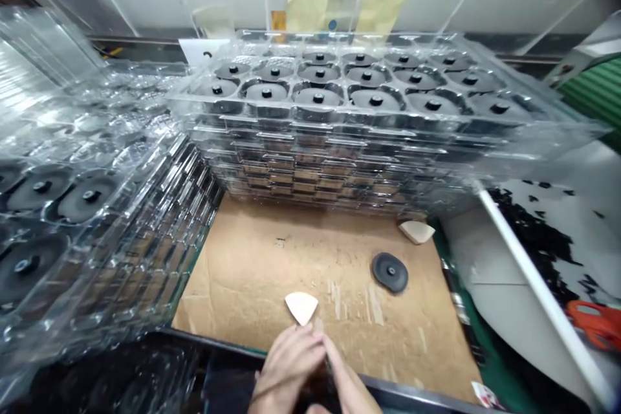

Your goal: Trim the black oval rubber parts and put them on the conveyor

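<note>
My left hand and my right hand meet at the front edge of a cardboard sheet, fingertips close together. Both are closed, with the fingers bent inward. A thin dark edge shows between them, but what they hold is mostly hidden. Just beyond the fingertips lies a pale fan-shaped piece. Farther right on the cardboard rests a black oval rubber-looking part with a raised stub at its centre.
Stacked clear plastic trays full of similar black parts stand at the back. More clear trays rise on the left. A second pale fan-shaped piece lies back right. The white bin at right contains black scraps and orange-handled scissors.
</note>
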Tool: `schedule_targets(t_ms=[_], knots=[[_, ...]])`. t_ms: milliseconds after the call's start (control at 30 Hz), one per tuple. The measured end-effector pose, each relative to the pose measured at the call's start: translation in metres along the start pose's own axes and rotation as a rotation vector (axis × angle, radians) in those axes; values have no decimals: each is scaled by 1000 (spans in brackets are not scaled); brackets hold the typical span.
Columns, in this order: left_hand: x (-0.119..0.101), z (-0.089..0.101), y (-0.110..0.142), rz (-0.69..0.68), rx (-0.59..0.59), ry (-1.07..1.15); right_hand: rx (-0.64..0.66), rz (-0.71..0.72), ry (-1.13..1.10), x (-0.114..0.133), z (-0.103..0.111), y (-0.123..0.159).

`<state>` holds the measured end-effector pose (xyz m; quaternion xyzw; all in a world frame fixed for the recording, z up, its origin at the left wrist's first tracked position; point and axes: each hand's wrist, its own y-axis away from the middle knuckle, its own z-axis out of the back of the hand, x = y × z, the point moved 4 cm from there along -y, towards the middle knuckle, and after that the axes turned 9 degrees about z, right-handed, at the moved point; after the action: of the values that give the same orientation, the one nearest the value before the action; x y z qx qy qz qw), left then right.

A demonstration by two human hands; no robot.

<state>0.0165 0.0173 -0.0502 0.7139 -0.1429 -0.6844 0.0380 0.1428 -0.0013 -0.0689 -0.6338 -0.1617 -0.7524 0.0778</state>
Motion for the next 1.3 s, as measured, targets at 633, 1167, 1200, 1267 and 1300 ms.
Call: schedule_targets(t_ms=[633, 1167, 1200, 1267, 1300], knots=[[29, 43, -29, 472, -262, 908, -149, 114, 476, 15, 17, -71], [33, 41, -29, 482, -315, 867, -85, 61, 276, 32, -10, -82], [33, 41, -30, 479, -322, 864, -95, 54, 278, 31, -10, -82], [32, 41, -30, 470, -343, 859, -138, 47, 299, 30, -10, -80], [31, 41, -30, 470, -350, 859, -153, 55, 307, 31, -11, -79]])
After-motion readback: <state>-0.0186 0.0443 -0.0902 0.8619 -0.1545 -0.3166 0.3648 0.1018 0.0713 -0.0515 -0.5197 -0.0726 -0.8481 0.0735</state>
